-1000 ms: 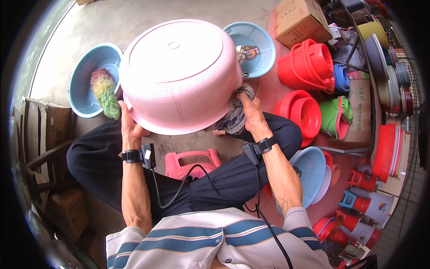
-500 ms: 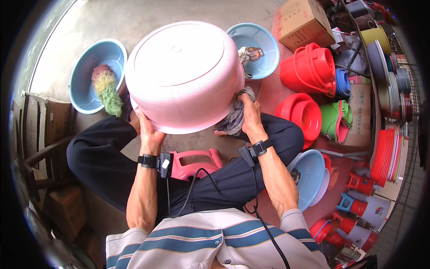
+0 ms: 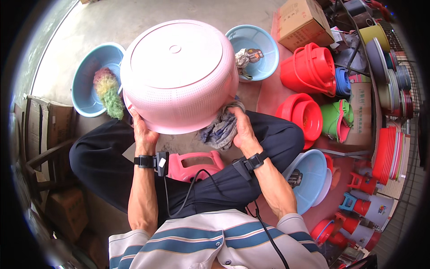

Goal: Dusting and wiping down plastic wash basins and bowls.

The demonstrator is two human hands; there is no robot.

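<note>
A large pink plastic basket (image 3: 179,96) with small holes in its wall is held up before me, its round base turned up toward my view. My left hand (image 3: 144,133) grips its rim at the lower left, thumb along the outside and fingers hidden behind. At the lower right, my right hand (image 3: 244,130) is closed on a bunched grey-blue cloth (image 3: 219,130), which lies against the basket's rim. Part of the cloth hangs below the rim. Whether the right fingers also touch the basket is hidden.
A blue basin (image 3: 83,96) with a multicoloured mesh scrubber (image 3: 109,92) stands at far left. Another blue basin (image 3: 265,42) is beyond the basket. Red buckets (image 3: 309,69), red basins (image 3: 309,116) and a cardboard box (image 3: 302,24) crowd the right. A pink stool (image 3: 192,163) sits between my legs.
The basket has shifted slightly left. My right hand has moved a little left and down with the cloth, and more of the cloth shows beneath the rim.
</note>
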